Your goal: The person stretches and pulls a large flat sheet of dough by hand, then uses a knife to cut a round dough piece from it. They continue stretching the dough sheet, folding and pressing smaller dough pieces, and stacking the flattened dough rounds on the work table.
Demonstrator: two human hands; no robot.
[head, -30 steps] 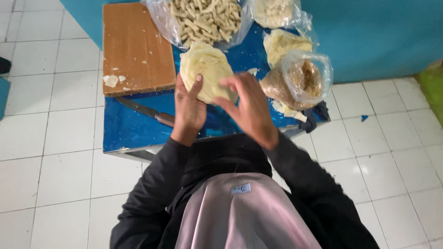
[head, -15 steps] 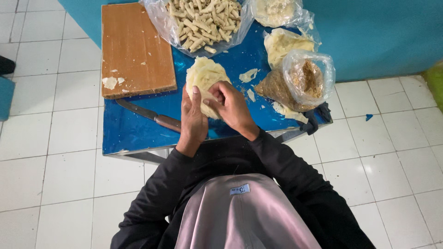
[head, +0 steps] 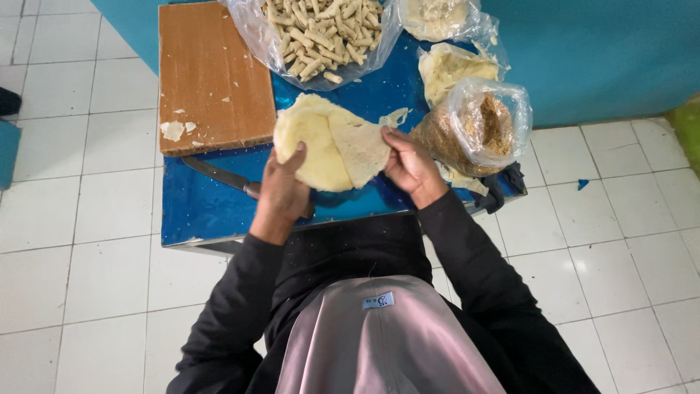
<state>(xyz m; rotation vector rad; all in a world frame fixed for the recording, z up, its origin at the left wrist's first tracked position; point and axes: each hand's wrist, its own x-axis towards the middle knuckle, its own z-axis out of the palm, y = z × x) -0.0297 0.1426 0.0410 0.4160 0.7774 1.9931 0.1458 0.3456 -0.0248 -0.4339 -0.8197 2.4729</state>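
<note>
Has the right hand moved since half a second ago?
Yes. The right hand has shifted right, toward the crumb bag, peeling a sheet open.

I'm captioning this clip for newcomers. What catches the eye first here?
Both hands, left hand and right hand, hold a pale round wrapper sheet over the blue table. Behind it sits a clear bag of rolled sticks, with a wooden cutting board to the left.
</note>
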